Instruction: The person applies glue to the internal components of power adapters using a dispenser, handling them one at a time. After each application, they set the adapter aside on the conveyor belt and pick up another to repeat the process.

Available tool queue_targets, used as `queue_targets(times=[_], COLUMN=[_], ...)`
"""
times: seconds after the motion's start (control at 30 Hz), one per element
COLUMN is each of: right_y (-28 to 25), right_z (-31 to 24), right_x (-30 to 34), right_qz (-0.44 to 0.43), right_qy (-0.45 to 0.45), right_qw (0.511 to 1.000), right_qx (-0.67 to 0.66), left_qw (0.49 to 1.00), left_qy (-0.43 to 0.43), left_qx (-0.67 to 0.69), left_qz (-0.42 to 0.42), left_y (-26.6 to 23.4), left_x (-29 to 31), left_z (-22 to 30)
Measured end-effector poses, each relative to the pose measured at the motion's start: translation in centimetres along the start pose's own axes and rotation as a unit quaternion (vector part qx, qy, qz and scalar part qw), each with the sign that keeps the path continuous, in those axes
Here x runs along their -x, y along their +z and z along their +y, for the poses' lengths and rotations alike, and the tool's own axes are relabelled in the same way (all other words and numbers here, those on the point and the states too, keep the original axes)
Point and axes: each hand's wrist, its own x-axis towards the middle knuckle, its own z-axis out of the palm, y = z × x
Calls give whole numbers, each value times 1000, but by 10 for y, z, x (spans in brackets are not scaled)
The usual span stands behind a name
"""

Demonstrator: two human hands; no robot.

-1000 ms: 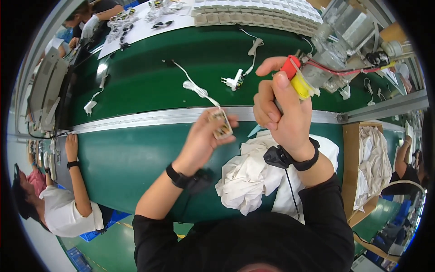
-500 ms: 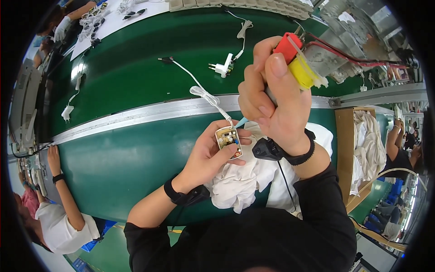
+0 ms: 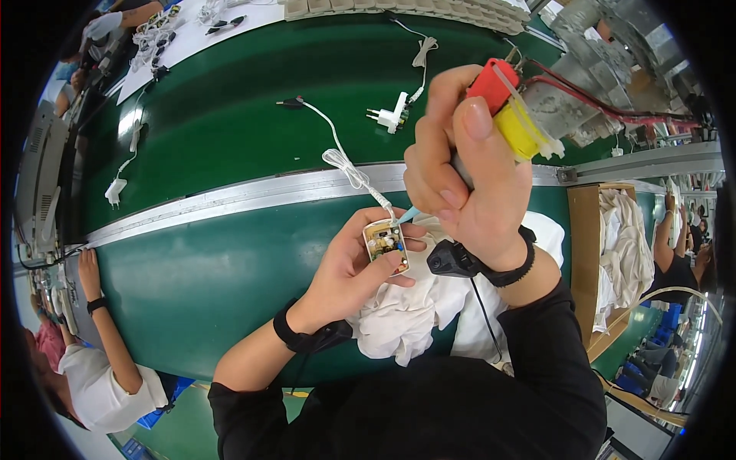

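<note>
My left hand (image 3: 356, 257) is closed around an open white power adapter (image 3: 385, 239), its circuit board facing up and the thumb lying over the lower end of the board. A white cable (image 3: 351, 170) runs from the adapter's top, with a coiled bundle lying across the metal rail. My right hand (image 3: 479, 165) grips a dispenser-like tool (image 3: 520, 132) with a red block, a yellow band and a thin light-blue nozzle. The nozzle tip is at the adapter's upper right edge; whether it touches the board I cannot tell. Beneath both hands lies crumpled white cloth (image 3: 402, 318).
A white plug adapter (image 3: 389, 115) and another one (image 3: 115, 192) lie on the green belt (image 3: 230, 138) beyond the metal rail (image 3: 230, 201). A cardboard box (image 3: 586, 261) with white cloth stands at right. Red and black wires (image 3: 594, 100) trail from the tool. A co-worker's arm (image 3: 107, 314) rests at left.
The plug adapter on the belt has shifted right, along with its cable. The nozzle tip has come lower, to the adapter's upper edge. My right hand has moved slightly right.
</note>
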Motion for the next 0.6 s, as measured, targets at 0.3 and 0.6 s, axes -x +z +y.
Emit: queue_targets(times=[0.3, 0.6], right_y=[3, 10], right_z=[-3, 4], right_x=[7, 10], right_qz=[-23, -8], right_qy=[0, 0], right_qw=[1000, 1000], right_qx=[-6, -11], left_qw=[996, 997], left_qy=[8, 26], left_qx=[29, 44], left_qz=[82, 65], left_y=[-9, -15], left_x=[-5, -2], left_z=[8, 8])
